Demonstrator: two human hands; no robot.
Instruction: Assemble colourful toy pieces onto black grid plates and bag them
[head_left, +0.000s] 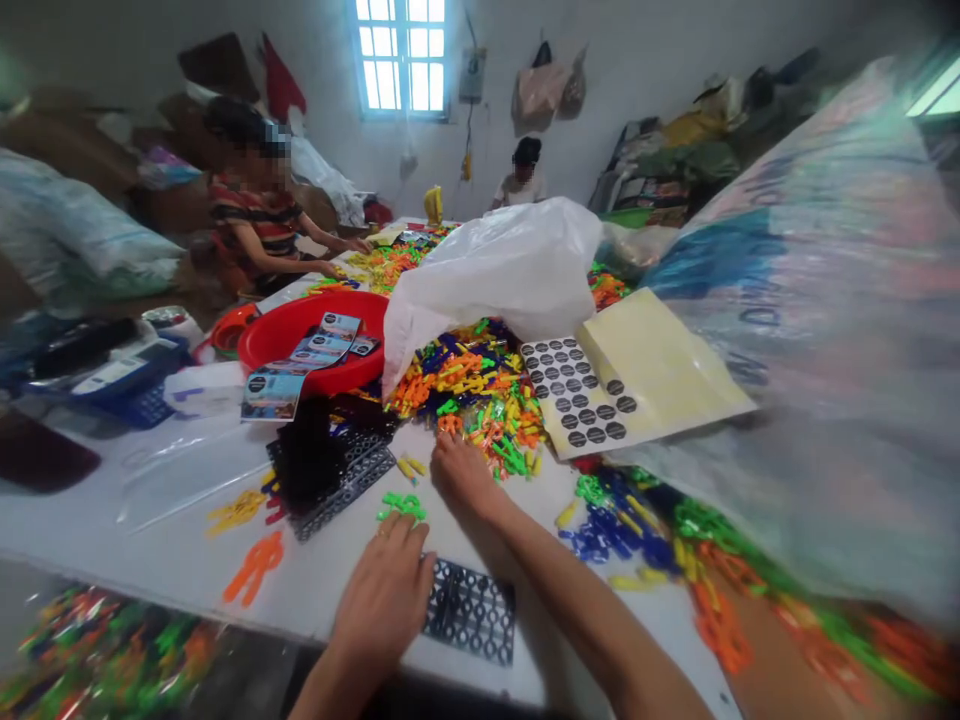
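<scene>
My left hand (386, 585) lies low over the white table, its fingers stretched forward. Its fingertips reach a bright green plastic piece (403, 505), and the thumb side rests by a black card with a white pattern (476, 612). My right hand (466, 472) is at the near edge of a heap of small plastic pieces (480, 385) in orange, yellow, green and blue. Its fingers are curled together at an orange plastic piece (450, 425). Between the hands lie small yellow pieces (411, 468). A stack of black patterned cards (337, 490) is left of them.
A red basin (322, 345) holds printed cards (322, 350). Behind the heap bulges a white plastic bag (502, 260). A sheet of round black stickers (574, 395) lies to the right, near blue pieces (611, 520) and a large clear bag (817, 380). Two people sit farther back.
</scene>
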